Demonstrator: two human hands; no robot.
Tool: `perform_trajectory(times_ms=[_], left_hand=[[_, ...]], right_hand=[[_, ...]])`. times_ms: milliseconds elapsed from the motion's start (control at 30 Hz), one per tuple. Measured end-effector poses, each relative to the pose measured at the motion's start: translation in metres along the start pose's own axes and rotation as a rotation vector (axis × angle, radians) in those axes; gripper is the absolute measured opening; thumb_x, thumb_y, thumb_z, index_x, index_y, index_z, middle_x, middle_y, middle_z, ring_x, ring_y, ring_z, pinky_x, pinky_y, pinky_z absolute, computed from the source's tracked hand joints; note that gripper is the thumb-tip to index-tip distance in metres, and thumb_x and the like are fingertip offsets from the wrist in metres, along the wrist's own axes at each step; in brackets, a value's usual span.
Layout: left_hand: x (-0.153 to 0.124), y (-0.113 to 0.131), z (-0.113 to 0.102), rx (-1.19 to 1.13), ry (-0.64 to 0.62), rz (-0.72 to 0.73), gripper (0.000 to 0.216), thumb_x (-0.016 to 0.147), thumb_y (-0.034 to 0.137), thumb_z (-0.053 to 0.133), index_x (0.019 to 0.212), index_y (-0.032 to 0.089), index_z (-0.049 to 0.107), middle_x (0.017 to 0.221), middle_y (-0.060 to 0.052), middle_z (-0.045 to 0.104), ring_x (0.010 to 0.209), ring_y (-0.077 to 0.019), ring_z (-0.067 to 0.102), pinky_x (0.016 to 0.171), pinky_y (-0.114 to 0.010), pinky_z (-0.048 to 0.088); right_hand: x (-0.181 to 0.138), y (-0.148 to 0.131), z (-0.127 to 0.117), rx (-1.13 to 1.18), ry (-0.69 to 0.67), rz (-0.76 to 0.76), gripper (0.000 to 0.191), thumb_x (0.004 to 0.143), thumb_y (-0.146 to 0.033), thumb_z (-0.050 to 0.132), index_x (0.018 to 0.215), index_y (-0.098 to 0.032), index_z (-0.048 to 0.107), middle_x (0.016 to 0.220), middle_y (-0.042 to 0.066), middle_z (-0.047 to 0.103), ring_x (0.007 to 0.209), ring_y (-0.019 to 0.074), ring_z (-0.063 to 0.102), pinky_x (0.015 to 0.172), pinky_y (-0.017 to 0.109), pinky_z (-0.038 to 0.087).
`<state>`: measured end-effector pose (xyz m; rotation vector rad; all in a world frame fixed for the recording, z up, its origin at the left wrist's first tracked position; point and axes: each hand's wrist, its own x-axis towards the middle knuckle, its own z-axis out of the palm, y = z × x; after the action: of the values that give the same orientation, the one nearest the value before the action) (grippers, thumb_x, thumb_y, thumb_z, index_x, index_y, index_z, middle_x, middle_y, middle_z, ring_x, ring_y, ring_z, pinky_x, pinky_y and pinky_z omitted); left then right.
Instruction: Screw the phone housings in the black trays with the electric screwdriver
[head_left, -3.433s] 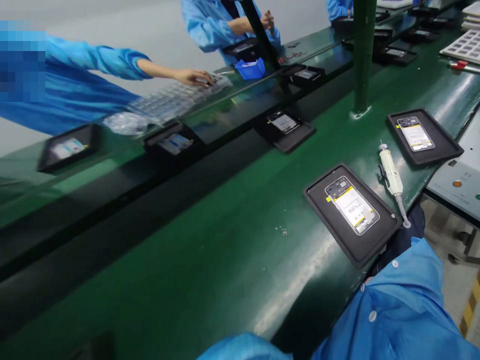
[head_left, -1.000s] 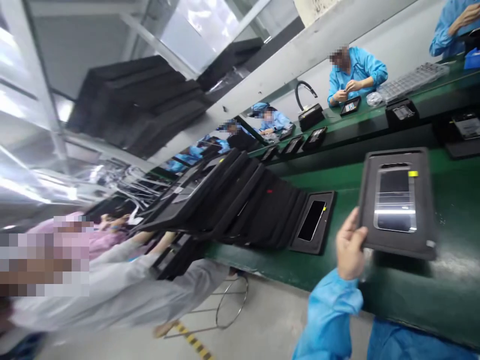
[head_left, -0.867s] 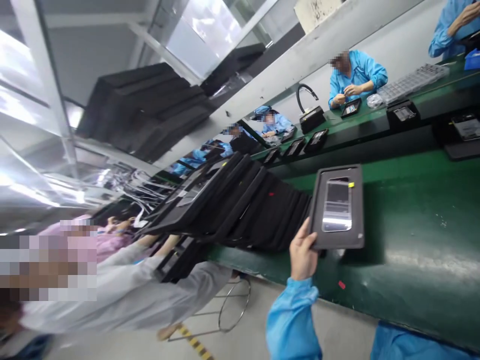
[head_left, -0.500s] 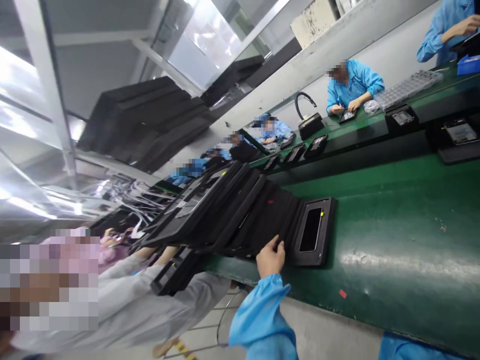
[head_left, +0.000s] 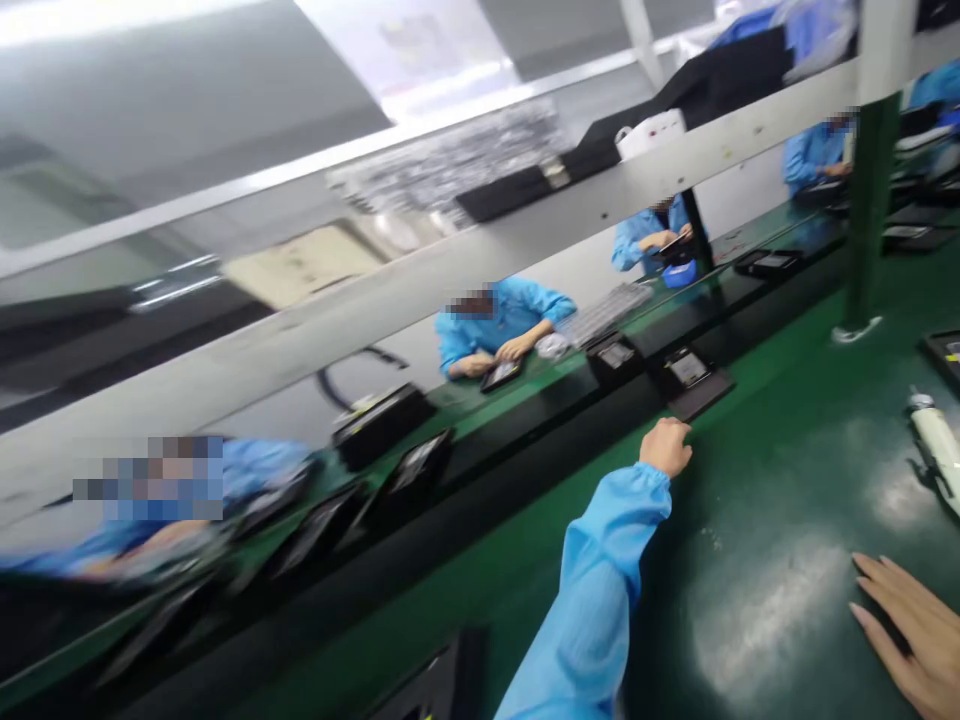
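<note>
My left hand [head_left: 666, 447], in a blue sleeve, stretches across the green bench [head_left: 525, 560]. Its fingers are loosely bent and nothing shows in them. Just beyond the fingertips is a black foam case [head_left: 701, 397] with its flap laid out, holding a device with a pale inside [head_left: 688, 368]; whether the fingers touch the flap I cannot tell. At the lower right my right hand [head_left: 911, 630] is low over the bench, fingers spread and nothing held. Further up on that side lies a pale electric screwdriver [head_left: 936, 445], cut by the frame edge.
More black cases [head_left: 615, 355] line the dark strip behind the bench. Across it, a co-worker in blue [head_left: 517, 310] handles a device beside a clear parts tray [head_left: 611, 310]. A green post [head_left: 870, 220] rises at right. Another dark case [head_left: 435, 680] sits at the near edge.
The view has swung right. My left hand has left the stack of black cases and reached over the bench toward the case at the back. My right hand has come into view.
</note>
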<state>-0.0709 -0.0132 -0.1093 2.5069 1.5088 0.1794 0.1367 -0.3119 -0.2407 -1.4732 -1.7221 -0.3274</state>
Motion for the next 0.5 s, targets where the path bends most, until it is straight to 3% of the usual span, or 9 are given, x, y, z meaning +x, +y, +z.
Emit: perform_trajectory(times_ms=[133, 200, 300, 400, 500], left_hand=[[0.055, 0.038, 0.004, 0.160, -0.102, 0.069, 0.023, 0.082, 0.017, 0.066, 0.105, 0.015, 0.063, 0.116, -0.009, 0.065, 0.110, -0.0239, 0.060, 0.095, -0.046, 0.048], [0.080, 0.049, -0.002, 0.238, -0.139, 0.099, 0.022, 0.076, 0.008, 0.066, 0.099, 0.012, 0.064, 0.104, -0.009, 0.068, 0.100, -0.0237, 0.064, 0.090, -0.043, 0.050], [0.111, 0.071, -0.007, 0.306, -0.151, 0.155, 0.028, 0.070, 0.004, 0.061, 0.098, 0.007, 0.065, 0.096, -0.017, 0.069, 0.097, -0.0319, 0.066, 0.084, -0.040, 0.050], [0.105, 0.104, -0.006, 0.280, -0.173, 0.245, 0.034, 0.070, 0.013, 0.060, 0.103, 0.007, 0.064, 0.099, -0.017, 0.070, 0.099, -0.0319, 0.066, 0.087, -0.037, 0.049], [0.063, 0.130, 0.003, 0.206, -0.224, 0.338, 0.042, 0.068, 0.017, 0.058, 0.109, 0.012, 0.064, 0.097, -0.010, 0.070, 0.095, -0.0249, 0.066, 0.086, -0.032, 0.050]], right_hand=[[0.017, -0.020, -0.002, -0.036, 0.019, 0.075, 0.022, 0.090, -0.020, 0.052, 0.105, -0.016, 0.068, 0.114, 0.009, 0.066, 0.102, 0.0227, 0.066, 0.090, 0.033, 0.058], [0.021, -0.020, 0.008, 0.001, 0.027, 0.151, 0.022, 0.089, -0.021, 0.050, 0.101, -0.016, 0.068, 0.110, 0.009, 0.068, 0.100, 0.0210, 0.066, 0.094, 0.032, 0.056], [0.019, -0.012, 0.031, 0.024, 0.137, 0.242, 0.020, 0.086, -0.028, 0.054, 0.095, -0.017, 0.068, 0.104, 0.008, 0.069, 0.096, 0.0198, 0.067, 0.097, 0.030, 0.052], [0.013, -0.011, 0.042, 0.007, 0.173, 0.291, 0.023, 0.083, -0.033, 0.059, 0.095, -0.016, 0.069, 0.105, 0.010, 0.069, 0.098, 0.0216, 0.066, 0.098, 0.032, 0.052], [0.019, -0.017, 0.021, 0.025, 0.162, 0.261, 0.026, 0.088, -0.031, 0.055, 0.103, -0.014, 0.066, 0.112, 0.012, 0.067, 0.100, 0.0216, 0.066, 0.094, 0.032, 0.054]])
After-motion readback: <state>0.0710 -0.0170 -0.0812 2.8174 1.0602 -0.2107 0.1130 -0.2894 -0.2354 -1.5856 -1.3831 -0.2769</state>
